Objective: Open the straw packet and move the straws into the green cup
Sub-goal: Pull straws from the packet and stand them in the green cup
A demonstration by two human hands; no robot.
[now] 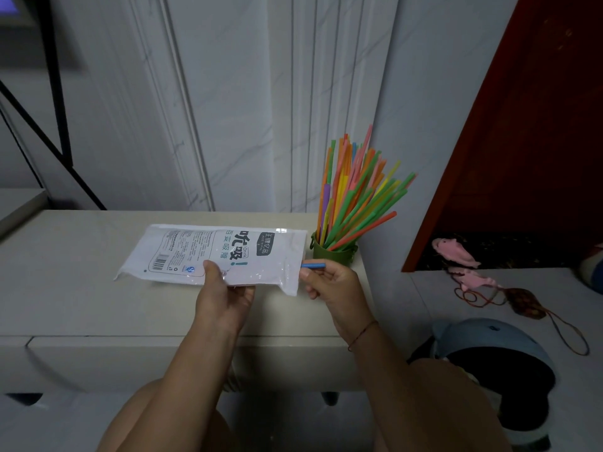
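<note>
White straw packet [212, 254] lying flat above table, blue straw [314, 265] poking out, green cup [332, 254] full of straws [355, 190]

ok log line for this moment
left hand: holds packet | right hand: pinches blue straw at packet mouth | green cup: many straws | packet: looks flat
</note>
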